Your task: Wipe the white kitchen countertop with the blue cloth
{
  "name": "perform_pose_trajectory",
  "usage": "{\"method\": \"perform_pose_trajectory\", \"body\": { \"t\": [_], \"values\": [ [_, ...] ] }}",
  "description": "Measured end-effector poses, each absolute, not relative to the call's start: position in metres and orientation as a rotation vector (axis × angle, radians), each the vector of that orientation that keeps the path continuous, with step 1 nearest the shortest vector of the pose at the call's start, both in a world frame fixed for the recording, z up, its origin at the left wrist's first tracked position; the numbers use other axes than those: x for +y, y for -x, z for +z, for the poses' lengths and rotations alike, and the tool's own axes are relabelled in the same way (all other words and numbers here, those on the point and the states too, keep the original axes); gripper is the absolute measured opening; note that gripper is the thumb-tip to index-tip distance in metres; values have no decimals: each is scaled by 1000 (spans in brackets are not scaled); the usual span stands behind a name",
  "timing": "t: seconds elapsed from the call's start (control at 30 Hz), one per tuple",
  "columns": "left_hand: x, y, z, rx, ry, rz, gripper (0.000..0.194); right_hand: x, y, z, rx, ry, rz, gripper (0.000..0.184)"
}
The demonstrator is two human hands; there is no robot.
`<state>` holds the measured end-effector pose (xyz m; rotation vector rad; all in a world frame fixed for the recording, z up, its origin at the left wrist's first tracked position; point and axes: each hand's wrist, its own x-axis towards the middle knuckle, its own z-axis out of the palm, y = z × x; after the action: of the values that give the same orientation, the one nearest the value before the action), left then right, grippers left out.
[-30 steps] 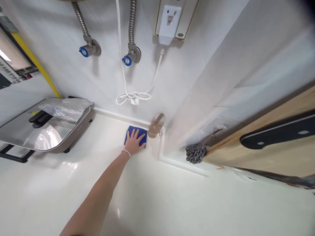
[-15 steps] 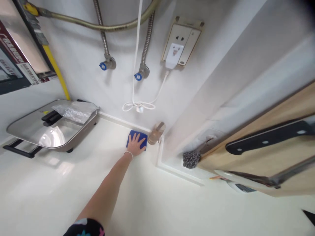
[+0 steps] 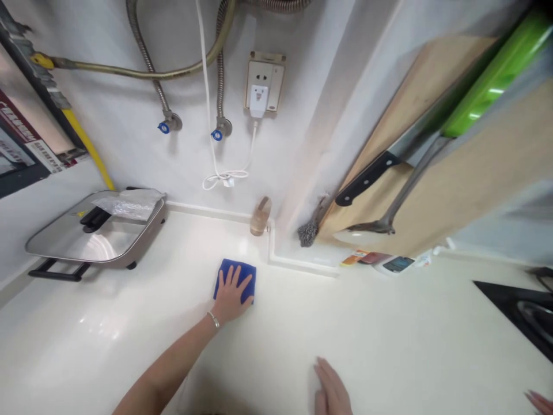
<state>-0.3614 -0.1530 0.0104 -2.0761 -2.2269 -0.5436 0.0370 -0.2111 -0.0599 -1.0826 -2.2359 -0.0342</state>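
My left hand (image 3: 230,295) lies flat with spread fingers on a folded blue cloth (image 3: 247,272), pressing it onto the cream countertop (image 3: 389,328). A thin bracelet sits on that wrist. My right hand (image 3: 332,389) rests at the bottom edge, fingers straight and together, flat on the counter and holding nothing. It is well apart from the cloth, to its lower right.
A lidded electric pan (image 3: 97,230) stands at the left. A small brown bottle (image 3: 260,216) and a steel scourer (image 3: 307,231) sit by the back wall. Cutting boards, a knife (image 3: 367,177) and a ladle hang at the right. A stove corner (image 3: 522,308) is at the right. Fingertips (image 3: 540,400) show bottom right.
My left hand has slid the blue cloth away from the wall corner toward me. The view has swung right and back, bringing my right hand and the stove into sight.
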Motion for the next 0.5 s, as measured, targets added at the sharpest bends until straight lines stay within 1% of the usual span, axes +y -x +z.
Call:
{"method": "perform_pose_trajectory", "body": {
  "t": [0.13,0.23,0.37,0.5],
  "values": [
    [-194,323,4,-2203,2115,-499,70,-218,-32,-58,-2207,1171,55,46],
    [-210,308,4,-2175,2181,-489,71,-221,-28,-57,-2191,1214,152,46],
    [-208,309,11,-2199,2217,-513,62,-223,-27,-55,-2146,1214,193,45],
    [-197,308,15,-2250,2134,-548,59,-223,-25,-54,-2148,1218,189,46]
  ]
}}
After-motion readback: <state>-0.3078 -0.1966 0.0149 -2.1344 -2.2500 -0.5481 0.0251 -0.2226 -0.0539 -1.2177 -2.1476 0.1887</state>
